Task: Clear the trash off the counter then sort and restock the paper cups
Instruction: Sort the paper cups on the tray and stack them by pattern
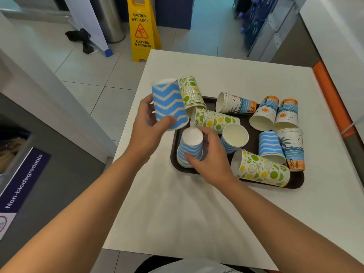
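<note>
Hands (212,160) gripping cups (190,148), tray (295,182) cluttered

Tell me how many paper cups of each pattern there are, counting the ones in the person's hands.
Blue zigzag cups: 4, one in the left hand, one under the right hand, two on the tray
Lime and lemon cups: 3
Beach sunset cups: 4
Total: 11 cups

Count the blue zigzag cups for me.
4. One in the left hand, held above the tray; one upside down under the right hand; one upright mid-tray; one upside down toward the right. Nested ones could be hidden.
</note>
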